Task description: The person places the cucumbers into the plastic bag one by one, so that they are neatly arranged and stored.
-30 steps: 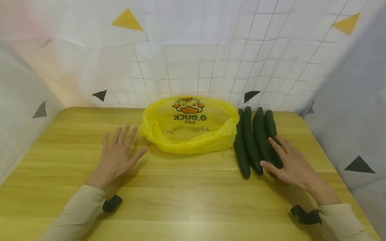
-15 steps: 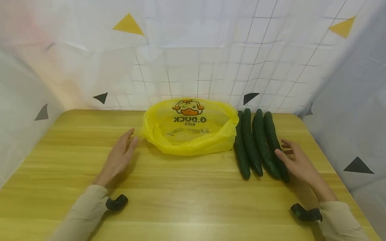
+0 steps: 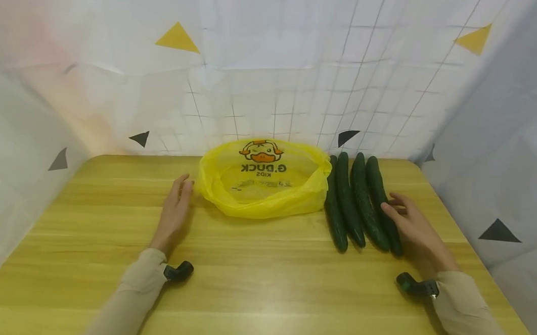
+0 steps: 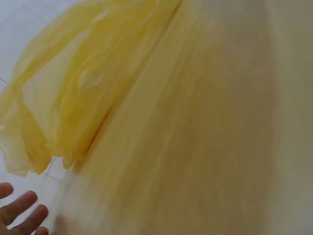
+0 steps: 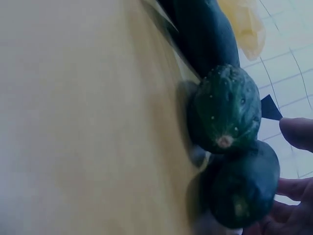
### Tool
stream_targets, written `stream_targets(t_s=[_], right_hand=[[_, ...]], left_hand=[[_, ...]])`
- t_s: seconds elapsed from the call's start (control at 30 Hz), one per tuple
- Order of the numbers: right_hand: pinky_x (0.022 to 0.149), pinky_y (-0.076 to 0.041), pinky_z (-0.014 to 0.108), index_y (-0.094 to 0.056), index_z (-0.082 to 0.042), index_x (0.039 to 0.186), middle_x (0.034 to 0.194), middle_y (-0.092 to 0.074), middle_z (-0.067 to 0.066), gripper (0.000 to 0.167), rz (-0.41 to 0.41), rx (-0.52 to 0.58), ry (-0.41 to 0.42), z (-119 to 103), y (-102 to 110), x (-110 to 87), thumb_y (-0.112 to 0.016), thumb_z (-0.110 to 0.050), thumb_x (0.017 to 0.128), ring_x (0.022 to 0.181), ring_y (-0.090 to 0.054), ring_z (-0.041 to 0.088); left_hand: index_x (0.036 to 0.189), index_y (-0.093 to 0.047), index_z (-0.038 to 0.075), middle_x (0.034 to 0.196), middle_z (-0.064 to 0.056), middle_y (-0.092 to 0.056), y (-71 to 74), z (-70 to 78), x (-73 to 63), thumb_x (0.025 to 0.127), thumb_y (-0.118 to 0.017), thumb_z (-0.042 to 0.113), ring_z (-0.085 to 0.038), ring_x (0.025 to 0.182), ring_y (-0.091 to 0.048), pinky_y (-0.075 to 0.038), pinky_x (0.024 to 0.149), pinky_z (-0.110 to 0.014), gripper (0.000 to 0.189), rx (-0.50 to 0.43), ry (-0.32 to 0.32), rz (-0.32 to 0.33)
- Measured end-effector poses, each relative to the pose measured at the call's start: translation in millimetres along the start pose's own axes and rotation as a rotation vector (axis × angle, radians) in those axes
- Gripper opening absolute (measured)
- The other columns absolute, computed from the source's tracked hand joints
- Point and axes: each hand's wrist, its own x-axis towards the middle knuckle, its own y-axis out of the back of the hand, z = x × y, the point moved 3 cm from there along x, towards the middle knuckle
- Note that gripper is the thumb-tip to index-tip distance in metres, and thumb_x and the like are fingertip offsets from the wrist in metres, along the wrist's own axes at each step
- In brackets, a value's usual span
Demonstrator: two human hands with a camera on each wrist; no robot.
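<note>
A yellow plastic bag (image 3: pixel 266 209) printed with a duck stands with its mouth open at the back middle of the table. Several dark green cucumbers lie side by side along its right side. My left hand (image 3: pixel 174 212) is at the bag's left end, fingers extended; the left wrist view shows its fingertips (image 4: pixel 25 208) a little apart from the plastic. On the other side, my right hand (image 3: pixel 417 228) is beside the outermost cucumber (image 3: pixel 377 186). Its thumb (image 5: pixel 297 133) is raised and its fingers are at that cucumber's side, partly hidden behind it; contact is hard to tell.
The wooden table (image 3: pixel 262 288) reaches back to a white patterned sheet (image 3: pixel 266 46), with similar sheets on the left and right. A small black camera (image 3: pixel 179 271) is worn on the left wrist, another camera (image 3: pixel 414 285) on the right.
My left hand, spread wide earlier, has drawn its fingers together and moved right to the bag's end. My right hand has moved from above the cucumbers to the outermost one's right side.
</note>
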Motion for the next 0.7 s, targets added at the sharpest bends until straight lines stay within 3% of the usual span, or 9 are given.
stream_targets(t_s=[0.17,0.3,0.47,0.7], right_hand=[[0.098,-0.031,0.067,-0.01,-0.003,0.151,0.145,-0.027,0.034,0.076,-0.005,0.025,-0.036,1.5,1.2,8.7,-0.038,-0.049,0.098,0.131,-0.027,0.055],[0.099,-0.03,0.066,-0.01,-0.002,0.151,0.145,-0.028,0.034,0.076,-0.003,0.022,-0.054,3.1,1.3,11.3,-0.038,-0.05,0.098,0.131,-0.027,0.055],[0.1,-0.03,0.066,-0.011,-0.003,0.151,0.146,-0.028,0.033,0.078,-0.003,0.015,-0.054,1.7,1.0,14.4,-0.038,-0.052,0.097,0.132,-0.028,0.054],[0.098,-0.032,0.065,-0.01,-0.003,0.151,0.145,-0.027,0.033,0.079,-0.004,0.013,-0.056,1.4,0.1,19.3,-0.037,-0.053,0.097,0.131,-0.029,0.053]], left_hand=[[0.144,-0.035,0.02,0.141,-0.01,-0.046,-10.3,2.5,12.3,0.094,-0.03,0.063,-0.029,0.127,-0.044,-0.033,0.106,-0.05,0.066,-0.114,0.019,0.106],[0.141,-0.04,0.019,0.14,-0.004,-0.047,-17.1,3.1,17.6,0.093,-0.032,0.065,-0.024,0.12,-0.047,-0.036,0.101,-0.044,0.067,-0.157,0.03,0.145],[0.136,-0.046,0.018,0.131,-0.003,-0.052,-21.9,4.0,19.7,0.094,-0.034,0.062,-0.02,0.107,-0.05,-0.039,0.092,-0.036,0.062,-0.196,-0.014,0.206],[0.14,-0.039,0.025,0.126,-0.007,-0.046,-30.4,6.5,24.3,0.096,-0.038,0.054,-0.019,0.106,-0.048,-0.04,0.09,-0.034,0.052,-0.238,-0.027,0.245]])
